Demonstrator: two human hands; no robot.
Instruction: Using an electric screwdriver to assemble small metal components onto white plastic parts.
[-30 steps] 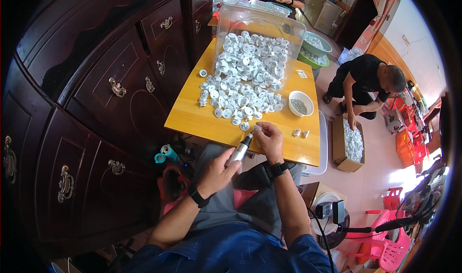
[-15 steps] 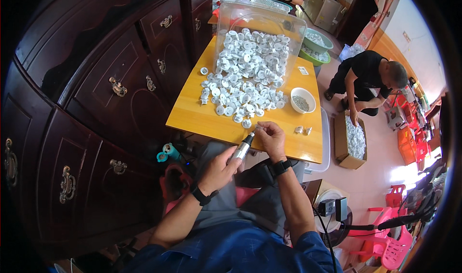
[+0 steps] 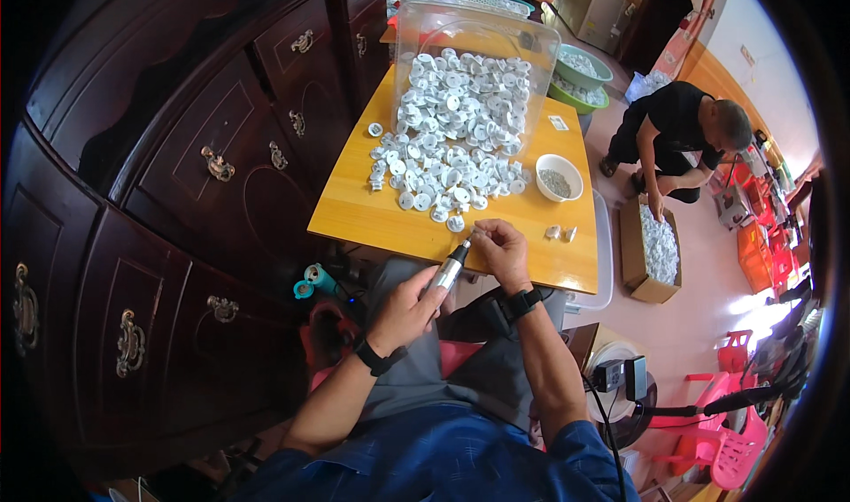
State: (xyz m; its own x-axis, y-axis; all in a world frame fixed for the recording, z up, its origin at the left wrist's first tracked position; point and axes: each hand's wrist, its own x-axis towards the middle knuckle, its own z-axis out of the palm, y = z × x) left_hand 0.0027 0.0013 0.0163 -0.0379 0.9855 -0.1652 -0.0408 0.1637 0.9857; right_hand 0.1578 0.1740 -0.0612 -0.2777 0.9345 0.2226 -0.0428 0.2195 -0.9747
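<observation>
1. Your left grip [image 3: 403,314] is wrapped around a silver, black-nosed handheld tool [image 3: 447,274], its tip slanting away from you toward your right grip [image 3: 505,252].
2. Your right grip pinches a small pale piece [image 3: 475,234] between thumb and fingertips, just beside the tool's tip. Your fingers hide most of it; whether piece and tip touch cannot be told.
3. Both grips are at the near edge of a yellow wooden surface [image 3: 354,210].
4. Across the middle of the surface spreads a heap of white plastic parts [image 3: 452,139], spilling from a clear bin [image 3: 407,33] tipped on its side, mouth toward you.
5. Right of the heap stands a white bowl [image 3: 551,163] holding small greyish bits [image 3: 556,183]. Nearer you, to the right of your right grip, lie two small pieces [image 3: 553,233].
6. On the floor at right, a crouching co-worker [image 3: 682,130] in black reaches into a cardboard box [image 3: 651,289] filled with white pieces.
7. Dark wooden cabinets [image 3: 199,174] with ornate metal handles line your left.
</observation>
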